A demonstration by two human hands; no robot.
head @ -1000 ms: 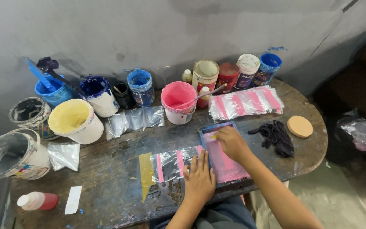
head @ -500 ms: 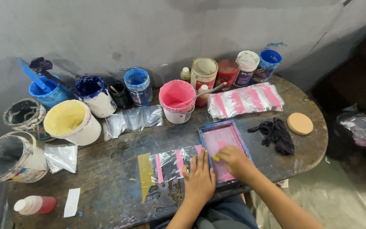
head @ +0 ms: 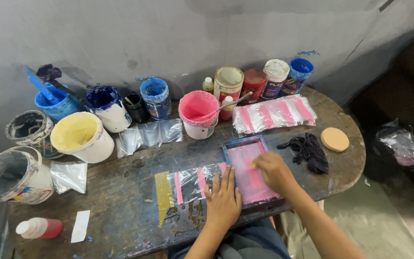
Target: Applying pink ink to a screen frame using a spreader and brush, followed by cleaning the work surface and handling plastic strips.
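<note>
While my left hand (head: 224,201) lies flat and open on the clear plastic sheet (head: 192,181), fingers spread, pressing it to the table (head: 120,211) right against the frame's left edge, my right hand (head: 275,172) is curled over the small blue-framed screen (head: 249,170), closed on something yellow that I cannot make out. The screen lies near the table's front edge, its mesh coated pink. A pink bucket (head: 198,114) with a stick in it stands behind it, a black cloth (head: 307,149) and a round tan disc (head: 334,139) lie to its right, and a yellow bucket (head: 83,136) sits far left.
</note>
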